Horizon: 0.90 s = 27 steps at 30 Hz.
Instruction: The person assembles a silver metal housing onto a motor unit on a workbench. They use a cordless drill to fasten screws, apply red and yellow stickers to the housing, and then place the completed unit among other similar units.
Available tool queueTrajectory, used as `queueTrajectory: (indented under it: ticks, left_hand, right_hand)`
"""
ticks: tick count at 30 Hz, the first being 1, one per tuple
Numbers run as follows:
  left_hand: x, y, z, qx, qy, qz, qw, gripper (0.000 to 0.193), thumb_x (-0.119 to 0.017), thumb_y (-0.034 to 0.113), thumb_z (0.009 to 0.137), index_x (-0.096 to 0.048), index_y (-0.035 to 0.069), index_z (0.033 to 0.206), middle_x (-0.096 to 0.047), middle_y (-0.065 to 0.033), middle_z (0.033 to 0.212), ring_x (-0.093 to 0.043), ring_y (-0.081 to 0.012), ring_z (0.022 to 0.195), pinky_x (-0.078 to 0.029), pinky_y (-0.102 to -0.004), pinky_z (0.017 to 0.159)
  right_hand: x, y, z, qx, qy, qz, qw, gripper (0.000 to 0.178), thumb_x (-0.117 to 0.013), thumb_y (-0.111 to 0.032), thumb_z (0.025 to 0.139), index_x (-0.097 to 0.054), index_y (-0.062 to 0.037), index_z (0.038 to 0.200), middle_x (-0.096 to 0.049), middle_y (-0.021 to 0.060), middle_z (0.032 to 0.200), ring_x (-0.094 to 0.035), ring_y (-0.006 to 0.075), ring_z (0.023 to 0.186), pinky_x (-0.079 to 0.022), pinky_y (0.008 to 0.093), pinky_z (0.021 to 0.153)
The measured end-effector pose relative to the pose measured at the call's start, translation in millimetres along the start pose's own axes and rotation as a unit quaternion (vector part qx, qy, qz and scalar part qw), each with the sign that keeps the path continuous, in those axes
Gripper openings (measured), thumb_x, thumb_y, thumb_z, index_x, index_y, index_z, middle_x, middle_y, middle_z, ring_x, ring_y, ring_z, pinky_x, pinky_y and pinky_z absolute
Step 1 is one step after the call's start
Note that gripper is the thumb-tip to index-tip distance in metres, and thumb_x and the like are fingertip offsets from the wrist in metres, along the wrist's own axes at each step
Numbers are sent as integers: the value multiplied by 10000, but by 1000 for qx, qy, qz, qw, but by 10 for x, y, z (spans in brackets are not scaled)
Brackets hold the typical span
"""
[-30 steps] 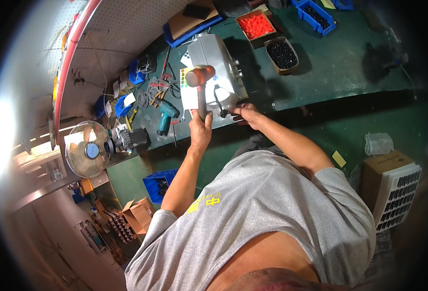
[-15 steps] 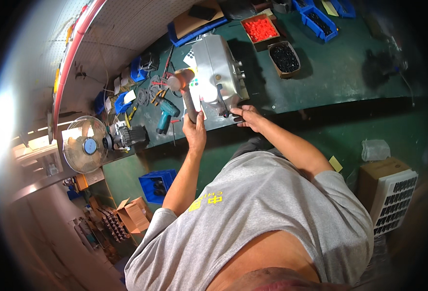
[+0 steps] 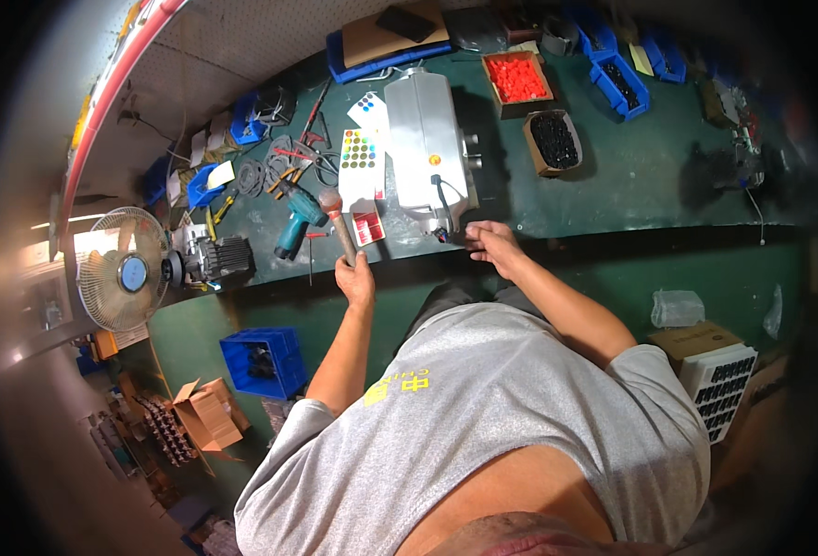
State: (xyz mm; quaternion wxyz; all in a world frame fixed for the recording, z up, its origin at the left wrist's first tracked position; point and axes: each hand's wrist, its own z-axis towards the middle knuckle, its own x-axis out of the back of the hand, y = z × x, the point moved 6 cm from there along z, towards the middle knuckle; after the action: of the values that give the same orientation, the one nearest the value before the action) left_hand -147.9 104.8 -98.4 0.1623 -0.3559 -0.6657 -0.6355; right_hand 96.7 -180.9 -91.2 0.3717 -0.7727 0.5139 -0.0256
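My left hand [image 3: 356,276] is closed round the handle of a mallet [image 3: 342,233]; its rounded reddish head points away from me, beside the drill. Loosely extended fingers show on my right hand [image 3: 494,247], which holds nothing visible. It hovers at the bench's front edge, just right of the near end of a silver metal housing [image 3: 418,130]. A short black cable [image 3: 440,197] runs down the near end of that housing, and an orange round sticker [image 3: 435,160] sits on its top. Left of the housing lie a sheet of coloured round stickers [image 3: 360,150] and a red-and-white card [image 3: 368,226].
A teal cordless drill [image 3: 296,225] lies left of the mallet, near grey cable coils [image 3: 251,176]. Boxes of red parts [image 3: 518,78] and black parts [image 3: 554,141] stand right of the housing. A fan [image 3: 126,269] and motor [image 3: 216,259] are at far left.
The mallet has come down from beside the housing toward the bench's front left. My right hand has drawn away from the housing's near end. The view has shifted slightly.
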Motion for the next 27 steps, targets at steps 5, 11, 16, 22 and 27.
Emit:
queueTrajectory:
  ticks: [5,11,16,22,27]
  left_hand:
    - [-115,270,95,-18,-3,30,999,375,-726,224,855,-607,-50,1081,-687,-248,966,-668,-403,908,-501,-458,868]
    - [-197,267,334,-13,8,30,999,426,-723,224,862,-569,-20,1176,-672,-258,1050,-645,-440,1003,-478,-494,906]
    - [-245,283,648,-11,16,-4,1000,424,-701,210,859,-563,5,1202,-660,-257,1102,-642,-441,1016,-476,-498,925]
    - [-149,412,1148,-51,15,-23,998,475,-664,128,859,-540,1,1300,-643,-254,1168,-632,-437,1071,-472,-478,970]
    - [-282,425,1337,-66,3,57,996,566,-643,51,838,-480,21,1379,-563,-261,1272,-532,-451,1211,-420,-496,1048]
  right_hand:
    - [293,-290,-58,160,169,-33,972,155,-641,-101,950,-693,-16,1069,-710,30,887,-627,97,702,-520,243,629]
    - [-218,-1198,-224,421,194,-243,852,173,-608,-3,943,-707,33,1080,-700,75,970,-669,129,858,-526,246,753]
    - [-624,-1552,-142,442,186,-291,828,195,-586,32,926,-706,41,1080,-687,86,1005,-664,121,873,-521,250,753]
    - [-569,-1507,-1,423,222,-237,846,155,-620,4,918,-713,30,1040,-704,69,935,-660,114,810,-514,258,707]
    - [-282,-1418,-80,384,249,-172,872,170,-614,-10,961,-700,42,1099,-733,60,969,-659,95,822,-518,228,752]
